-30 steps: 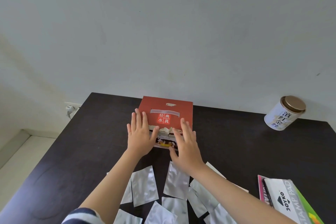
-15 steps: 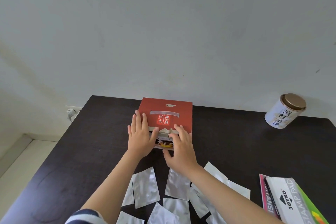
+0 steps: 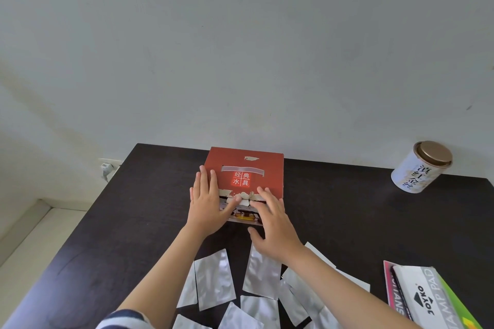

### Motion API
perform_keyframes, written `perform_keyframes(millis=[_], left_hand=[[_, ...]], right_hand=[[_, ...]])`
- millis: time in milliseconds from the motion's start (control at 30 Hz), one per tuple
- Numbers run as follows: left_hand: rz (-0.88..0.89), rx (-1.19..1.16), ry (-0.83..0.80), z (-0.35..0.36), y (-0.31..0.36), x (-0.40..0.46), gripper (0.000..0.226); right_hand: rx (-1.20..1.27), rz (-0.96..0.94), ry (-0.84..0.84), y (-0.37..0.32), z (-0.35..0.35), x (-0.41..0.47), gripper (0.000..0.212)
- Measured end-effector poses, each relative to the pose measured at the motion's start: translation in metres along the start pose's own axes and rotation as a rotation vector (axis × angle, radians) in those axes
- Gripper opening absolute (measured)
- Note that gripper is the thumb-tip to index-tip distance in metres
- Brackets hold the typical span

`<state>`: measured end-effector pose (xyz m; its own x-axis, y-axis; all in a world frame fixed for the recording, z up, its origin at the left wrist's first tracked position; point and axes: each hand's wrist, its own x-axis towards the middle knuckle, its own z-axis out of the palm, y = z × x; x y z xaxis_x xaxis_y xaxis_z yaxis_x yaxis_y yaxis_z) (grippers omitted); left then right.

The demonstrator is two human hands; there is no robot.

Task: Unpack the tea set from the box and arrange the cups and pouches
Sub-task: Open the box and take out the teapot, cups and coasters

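Note:
A red tea set box [image 3: 256, 168] with white characters and a strip of tape stands at the middle of the dark table [image 3: 107, 235], closed. My left hand [image 3: 207, 200] lies flat on the box's near left corner, its thumb at the torn front flap. My right hand [image 3: 270, 218] rests on the near right side, fingertips at the same torn flap edge, thumb spread below. Several silver pouches [image 3: 213, 278] lie scattered on the table in front of me, under my forearms. No cups are visible.
A white tea tin [image 3: 419, 168] with a bronze lid stands at the back right. A stamp pad box [image 3: 427, 299] lies on colored booklets at the near right. A wall outlet [image 3: 107, 167] sits left of the table. The wall is just behind the box.
My right hand has shifted left along the box's front edge, fingertips now meeting my left thumb at the torn flap. The left hand barely moved.

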<state>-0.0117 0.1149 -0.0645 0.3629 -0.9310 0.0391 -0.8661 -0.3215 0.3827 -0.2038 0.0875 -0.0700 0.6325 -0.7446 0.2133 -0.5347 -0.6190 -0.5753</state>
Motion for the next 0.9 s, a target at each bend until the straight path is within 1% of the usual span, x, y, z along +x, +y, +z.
perform_keyframes(millis=[100,167,233,300,400,467,533,600,767,833,900], left_hand=[[0.021,0.014,-0.017,-0.001,-0.002,0.000,0.117],[0.032,0.029,-0.034,-0.001,-0.004,0.001,0.120],[0.028,0.049,-0.041,-0.001,-0.005,-0.001,0.123],[-0.006,0.041,-0.023,-0.002,-0.001,-0.004,0.126],[-0.109,-0.058,0.034,-0.004,0.008,-0.008,0.127],[-0.142,-0.129,0.054,-0.006,0.011,-0.009,0.126],[-0.154,-0.198,0.066,-0.008,0.011,-0.010,0.124],[-0.165,-0.217,0.084,-0.010,0.012,-0.012,0.122],[-0.152,-0.207,0.122,-0.010,0.011,-0.030,0.118],[-0.139,-0.180,0.142,-0.011,0.010,-0.039,0.118],[-0.098,-0.096,0.189,-0.014,0.005,-0.046,0.117]], right_hand=[[0.104,0.065,0.144,0.002,-0.003,-0.002,0.058],[0.131,0.155,0.209,0.003,-0.006,-0.002,0.070],[0.181,0.274,0.163,0.002,-0.009,0.001,0.083],[0.238,0.375,0.113,0.003,-0.009,0.004,0.090],[0.337,0.487,0.116,0.004,-0.004,0.011,0.090],[0.398,0.548,0.129,0.004,0.002,0.014,0.085],[0.429,0.567,0.151,0.004,0.005,0.016,0.081],[0.444,0.561,0.162,0.003,0.005,0.016,0.079],[0.455,0.533,0.151,-0.003,0.005,0.004,0.090],[0.462,0.510,0.146,-0.007,0.004,-0.005,0.090],[0.486,0.452,0.152,-0.010,0.001,-0.012,0.087]])
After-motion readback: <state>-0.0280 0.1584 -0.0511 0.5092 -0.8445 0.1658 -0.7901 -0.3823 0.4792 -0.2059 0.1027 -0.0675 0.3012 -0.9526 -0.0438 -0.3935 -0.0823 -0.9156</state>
